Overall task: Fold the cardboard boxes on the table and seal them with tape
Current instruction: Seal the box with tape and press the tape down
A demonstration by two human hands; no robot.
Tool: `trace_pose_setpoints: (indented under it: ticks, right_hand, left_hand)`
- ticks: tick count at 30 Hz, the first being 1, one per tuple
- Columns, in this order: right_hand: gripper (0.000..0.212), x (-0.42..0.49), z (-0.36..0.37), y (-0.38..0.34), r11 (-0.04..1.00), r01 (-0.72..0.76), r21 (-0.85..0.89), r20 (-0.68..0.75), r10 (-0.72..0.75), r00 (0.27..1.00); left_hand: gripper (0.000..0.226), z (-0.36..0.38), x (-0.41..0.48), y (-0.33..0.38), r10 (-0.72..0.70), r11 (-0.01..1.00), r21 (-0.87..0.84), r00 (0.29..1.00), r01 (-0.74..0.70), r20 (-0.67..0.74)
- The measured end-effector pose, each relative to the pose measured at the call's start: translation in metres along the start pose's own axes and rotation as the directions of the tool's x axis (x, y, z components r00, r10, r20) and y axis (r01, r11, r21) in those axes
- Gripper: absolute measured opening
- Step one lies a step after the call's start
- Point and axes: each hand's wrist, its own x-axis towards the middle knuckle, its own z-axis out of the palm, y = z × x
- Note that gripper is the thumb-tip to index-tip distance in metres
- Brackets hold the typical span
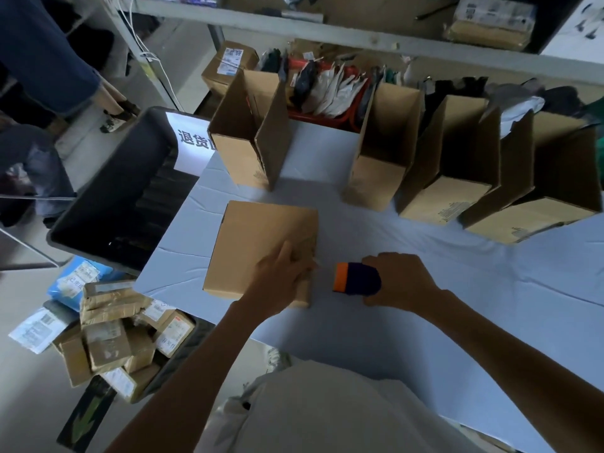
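Taping step: left hand presses flat on closed box, right hand grips tape dispenser beside it. Next, probably: pull tape along seam, press firmly.

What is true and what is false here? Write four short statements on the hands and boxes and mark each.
1. The right hand holds the tape dispenser. True.
2. The left hand lies on the closed box. True.
3. The tape dispenser sits on the closed box. False: it is beside it, above the table.
4. Two open boxes stand at the table's back. False: four.
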Motion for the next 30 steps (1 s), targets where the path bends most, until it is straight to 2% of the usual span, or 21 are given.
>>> trace_pose_setpoints:
  ticks: [3,6,8,9,10,11,12,14,15,16,18,22,26,30]
  right_hand:
    - [0.032,-0.009,0.011,0.009,0.994,-0.029,0.107,-0.056,0.036,0.998]
    - [0.032,-0.018,0.011,0.011,0.968,-0.04,0.247,-0.142,0.077,0.987]
    - [0.035,-0.024,0.007,0.01,0.927,-0.011,0.374,-0.204,0.094,0.975]
    - [0.04,-0.027,0.004,0.01,0.904,0.017,0.426,-0.24,0.095,0.966]
    - [0.047,-0.03,0.001,0.009,0.885,0.053,0.462,-0.284,0.091,0.954]
    - [0.054,-0.032,-0.003,0.008,0.87,0.092,0.485,-0.327,0.083,0.942]
    - [0.059,-0.034,-0.009,0.005,0.853,0.129,0.506,-0.358,0.072,0.931]
    - [0.062,-0.036,-0.018,0.0,0.812,0.196,0.55,-0.4,0.05,0.915]
    - [0.06,-0.036,-0.023,-0.002,0.799,0.229,0.556,-0.425,0.037,0.904]
    - [0.059,-0.037,-0.028,-0.005,0.791,0.261,0.553,-0.45,0.019,0.893]
    - [0.059,-0.036,-0.034,-0.007,0.77,0.303,0.561,-0.475,-0.001,0.88]
    - [0.06,-0.034,-0.044,-0.008,0.719,0.348,0.602,-0.499,-0.002,0.867]
    - [0.061,-0.033,-0.051,-0.011,0.651,0.381,0.656,-0.5,-0.003,0.866]
    - [0.065,-0.03,-0.052,-0.008,0.644,0.368,0.671,-0.476,-0.007,0.879]
  left_hand:
    - [0.039,-0.009,0.008,0.012,0.029,0.993,0.113,0.997,-0.037,0.077]
    - [0.034,-0.013,0.021,0.022,-0.064,0.979,0.202,0.971,0.016,0.23]
    - [0.034,-0.017,0.022,0.026,-0.157,0.983,0.136,0.952,0.124,0.262]
    - [0.033,-0.019,0.022,0.026,-0.221,0.975,0.021,0.949,0.222,0.223]
    - [0.029,-0.021,0.021,0.026,-0.31,0.92,-0.192,0.934,0.342,0.179]
    - [0.024,-0.024,0.022,0.027,-0.388,0.78,-0.457,0.903,0.428,0.185]
    - [0.022,-0.029,0.024,0.03,-0.421,0.577,-0.664,0.87,0.476,0.258]
    - [0.02,-0.044,0.026,0.041,-0.366,0.197,-0.817,0.813,0.542,0.452]
    - [0.02,-0.051,0.027,0.045,-0.326,0.082,-0.836,0.807,0.543,0.492]
    - [0.021,-0.055,0.028,0.049,-0.301,0.03,-0.853,0.818,0.521,0.489]
    - [0.023,-0.061,0.028,0.052,-0.28,-0.003,-0.887,0.851,0.462,0.445]
    - [0.019,-0.064,0.029,0.047,-0.231,-0.164,-0.901,0.872,0.402,0.431]
    - [0.016,-0.069,0.032,0.039,-0.182,-0.144,-0.901,0.883,0.41,0.432]
    - [0.021,-0.079,0.037,0.035,-0.194,-0.152,-0.873,0.852,0.464,0.486]
